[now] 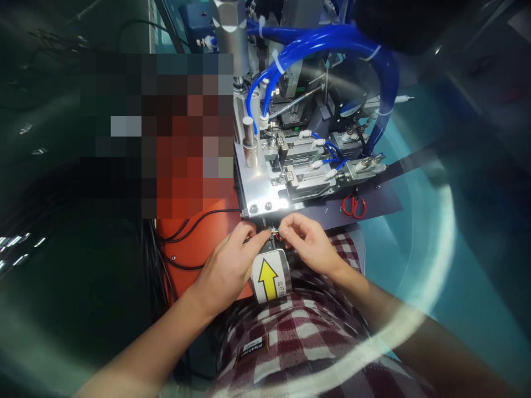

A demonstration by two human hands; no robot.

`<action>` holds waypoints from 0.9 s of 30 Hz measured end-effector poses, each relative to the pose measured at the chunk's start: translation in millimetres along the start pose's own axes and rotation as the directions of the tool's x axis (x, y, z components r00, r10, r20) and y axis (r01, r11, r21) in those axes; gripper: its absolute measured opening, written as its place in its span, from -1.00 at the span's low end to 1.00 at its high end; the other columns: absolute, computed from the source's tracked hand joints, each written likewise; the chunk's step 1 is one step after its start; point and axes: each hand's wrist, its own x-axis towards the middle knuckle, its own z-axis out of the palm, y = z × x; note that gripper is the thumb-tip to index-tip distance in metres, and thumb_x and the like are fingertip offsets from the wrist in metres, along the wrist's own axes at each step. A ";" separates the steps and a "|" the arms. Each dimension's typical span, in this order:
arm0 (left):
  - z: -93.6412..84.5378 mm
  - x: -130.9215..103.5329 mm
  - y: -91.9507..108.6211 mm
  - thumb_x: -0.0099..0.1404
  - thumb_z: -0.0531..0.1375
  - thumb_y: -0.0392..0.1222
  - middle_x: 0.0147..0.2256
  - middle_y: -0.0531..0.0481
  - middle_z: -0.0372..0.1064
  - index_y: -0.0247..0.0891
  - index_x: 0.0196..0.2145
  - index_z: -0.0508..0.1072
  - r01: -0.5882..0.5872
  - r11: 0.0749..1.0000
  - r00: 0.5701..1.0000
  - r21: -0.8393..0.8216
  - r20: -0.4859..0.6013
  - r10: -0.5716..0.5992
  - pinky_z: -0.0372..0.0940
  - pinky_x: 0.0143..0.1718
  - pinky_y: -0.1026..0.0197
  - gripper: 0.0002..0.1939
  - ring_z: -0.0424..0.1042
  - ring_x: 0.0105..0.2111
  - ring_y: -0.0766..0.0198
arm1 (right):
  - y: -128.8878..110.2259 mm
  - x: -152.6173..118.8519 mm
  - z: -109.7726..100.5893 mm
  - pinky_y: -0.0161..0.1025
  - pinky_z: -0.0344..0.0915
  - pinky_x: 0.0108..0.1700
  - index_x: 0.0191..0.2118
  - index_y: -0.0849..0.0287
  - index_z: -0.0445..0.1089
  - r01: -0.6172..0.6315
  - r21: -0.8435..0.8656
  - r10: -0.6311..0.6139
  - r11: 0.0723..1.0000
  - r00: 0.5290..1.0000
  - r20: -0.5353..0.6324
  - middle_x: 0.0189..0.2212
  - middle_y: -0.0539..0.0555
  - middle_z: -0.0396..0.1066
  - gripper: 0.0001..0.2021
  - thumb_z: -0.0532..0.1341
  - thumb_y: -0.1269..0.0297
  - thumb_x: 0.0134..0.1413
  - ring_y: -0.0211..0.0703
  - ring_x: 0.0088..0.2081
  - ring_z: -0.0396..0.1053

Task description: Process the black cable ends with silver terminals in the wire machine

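In the head view, both my hands meet at the front edge of the machine. My left hand (pixel 230 262) is closed, its thumb and fingertips pinched at a bundle of thin coloured wires (pixel 274 232). From the other side, my right hand (pixel 309 243) pinches the same wires between thumb and forefinger, its other fingers curled. The wire ends are tiny and partly covered by my fingertips. A black cable (pixel 188 267) runs from the left and goes out of sight behind my left hand. Just below the wires is a white plate with a yellow arrow (pixel 267 279).
A metal machine (pixel 259 190) with cylinders and fittings stands ahead, blue air hoses (pixel 323 41) arching over it. Red-handled scissors (pixel 354 207) lie on the dark plate to the right. An orange surface (pixel 194 237) with black cables is at left, beside a blurred-out area.
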 end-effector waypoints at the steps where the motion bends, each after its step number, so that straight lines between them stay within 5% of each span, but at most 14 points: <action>1: 0.1 0.0 0.1 0.34 -0.01 -0.39 -0.30 -0.10 0.26 -0.38 -0.04 0.40 0.000 1.000 1.000 -0.001 0.000 0.000 0.34 -0.37 0.27 -0.71 0.35 -0.33 0.25 | 0.6 -0.1 0.0 -0.28 0.16 -0.43 -0.41 0.18 0.27 0.005 -0.006 -0.005 1.000 1.000 -0.001 -0.54 -0.05 0.23 -0.85 0.14 0.25 0.15 -0.28 -0.52 0.20; 13: -0.5 -0.5 0.2 0.35 -0.02 -0.37 -0.28 -0.08 0.27 -0.33 -0.04 0.39 0.036 0.999 0.999 -0.011 0.026 -0.035 0.35 -0.35 0.28 -0.70 0.35 -0.33 0.27 | 0.0 -1.5 1.6 -0.28 0.16 -0.37 -0.41 0.16 0.27 0.148 -0.190 -0.160 0.971 0.986 -0.048 -0.49 -0.01 0.28 -0.86 0.11 0.31 0.19 -0.24 -0.45 0.22; 27: -0.7 0.5 1.6 0.35 0.00 -0.36 -0.27 -0.09 0.26 -0.33 -0.03 0.39 0.056 0.997 0.998 -0.044 0.032 -0.054 0.36 -0.32 0.26 -0.70 0.36 -0.32 0.27 | 0.0 -1.6 0.3 -0.30 0.17 -0.43 -0.41 0.16 0.26 0.060 -0.096 -0.062 0.994 0.998 -0.024 -0.52 -0.03 0.23 -0.83 0.12 0.25 0.19 -0.26 -0.48 0.22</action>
